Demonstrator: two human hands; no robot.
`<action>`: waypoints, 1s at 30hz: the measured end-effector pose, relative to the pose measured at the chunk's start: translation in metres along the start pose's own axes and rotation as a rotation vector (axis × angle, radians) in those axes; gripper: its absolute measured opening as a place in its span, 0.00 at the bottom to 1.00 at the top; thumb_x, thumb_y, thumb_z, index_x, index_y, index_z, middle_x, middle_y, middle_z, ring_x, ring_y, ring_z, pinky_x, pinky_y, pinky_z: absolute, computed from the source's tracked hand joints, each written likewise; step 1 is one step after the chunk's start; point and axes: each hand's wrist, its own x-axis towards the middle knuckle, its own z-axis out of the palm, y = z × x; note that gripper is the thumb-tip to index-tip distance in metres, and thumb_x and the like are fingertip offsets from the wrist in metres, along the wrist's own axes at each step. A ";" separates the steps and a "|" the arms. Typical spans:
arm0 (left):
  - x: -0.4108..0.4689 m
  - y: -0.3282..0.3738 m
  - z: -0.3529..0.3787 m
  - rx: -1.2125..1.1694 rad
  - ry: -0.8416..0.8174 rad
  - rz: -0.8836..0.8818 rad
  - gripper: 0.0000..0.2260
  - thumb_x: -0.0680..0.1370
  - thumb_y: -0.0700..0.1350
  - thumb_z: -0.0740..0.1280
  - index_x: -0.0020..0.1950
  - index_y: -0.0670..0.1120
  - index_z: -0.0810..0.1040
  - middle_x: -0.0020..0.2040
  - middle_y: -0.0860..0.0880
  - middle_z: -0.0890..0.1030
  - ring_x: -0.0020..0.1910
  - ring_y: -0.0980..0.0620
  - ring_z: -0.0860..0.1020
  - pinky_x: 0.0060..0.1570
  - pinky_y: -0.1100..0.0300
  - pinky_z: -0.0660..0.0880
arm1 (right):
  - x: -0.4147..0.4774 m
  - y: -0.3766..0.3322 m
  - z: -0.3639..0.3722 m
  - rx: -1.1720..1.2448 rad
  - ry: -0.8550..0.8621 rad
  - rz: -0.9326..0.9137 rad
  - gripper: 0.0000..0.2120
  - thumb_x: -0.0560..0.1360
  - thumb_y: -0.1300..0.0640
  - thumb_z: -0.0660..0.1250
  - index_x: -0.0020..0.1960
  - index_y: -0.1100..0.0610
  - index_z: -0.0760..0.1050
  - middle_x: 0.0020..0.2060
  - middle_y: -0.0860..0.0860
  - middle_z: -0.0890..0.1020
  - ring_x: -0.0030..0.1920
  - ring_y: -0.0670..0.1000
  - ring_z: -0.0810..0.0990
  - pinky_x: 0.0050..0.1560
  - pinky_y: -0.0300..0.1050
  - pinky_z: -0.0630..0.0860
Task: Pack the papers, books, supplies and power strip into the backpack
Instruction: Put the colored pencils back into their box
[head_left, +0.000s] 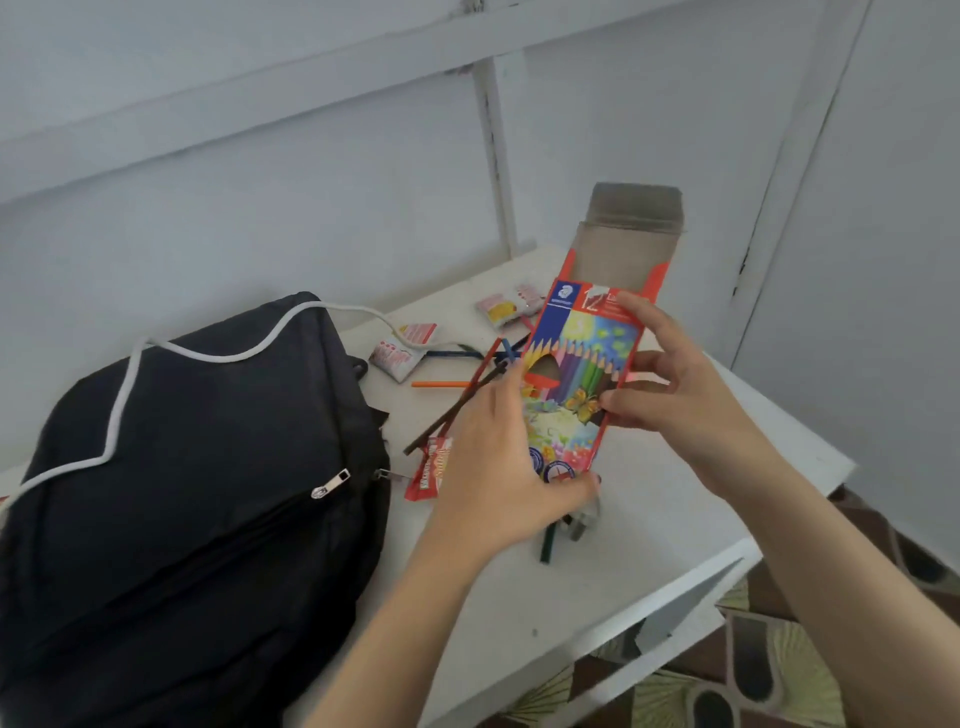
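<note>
Far left of the pencil box, a black backpack (182, 493) lies on the white table (649, 519), a white cord (124, 395) trailing across its top and a metal zipper pull (330, 484) on the side nearest the box. Between the backpack and the box, pink-and-white packets (397, 356) lie up toward the wall, loose coloured pencils (467, 400) lie crossed over one another, and an orange pencil (441, 384) lies flat among them. A red packet (428, 467) sits just left of the box's lower end, partly behind the left hand (498, 467). That hand grips the bottom of the box, thumb curled across its lower edge and fingers behind it. The pencil box (582, 374) is held above the table, tilted, printed face toward the camera, its top flap (631, 234) open and standing up. Below the box, a dark pencil (548, 545) lies on the table. On the box's right edge, the right hand (680, 384) pinches it between thumb and curled fingers, forefinger reaching to the upper corner.
</note>
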 end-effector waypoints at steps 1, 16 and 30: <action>0.000 0.006 0.005 -0.041 -0.006 0.013 0.47 0.63 0.53 0.76 0.74 0.52 0.52 0.64 0.54 0.65 0.62 0.58 0.63 0.53 0.70 0.63 | -0.002 0.001 -0.008 -0.001 0.035 -0.006 0.34 0.72 0.73 0.65 0.66 0.39 0.66 0.49 0.55 0.75 0.42 0.49 0.82 0.37 0.40 0.80; -0.008 0.065 0.093 -0.275 -0.284 0.039 0.44 0.67 0.52 0.73 0.72 0.61 0.45 0.66 0.60 0.65 0.65 0.61 0.63 0.72 0.51 0.49 | -0.011 0.040 -0.123 -0.314 0.612 0.071 0.21 0.78 0.62 0.63 0.69 0.52 0.65 0.51 0.50 0.74 0.37 0.39 0.77 0.30 0.31 0.72; -0.037 0.020 0.053 -0.046 -0.238 0.034 0.43 0.65 0.51 0.71 0.72 0.62 0.48 0.63 0.71 0.64 0.64 0.75 0.57 0.73 0.54 0.37 | -0.004 0.080 -0.123 -0.617 0.496 0.106 0.20 0.72 0.55 0.67 0.64 0.49 0.73 0.60 0.58 0.74 0.59 0.57 0.73 0.58 0.50 0.72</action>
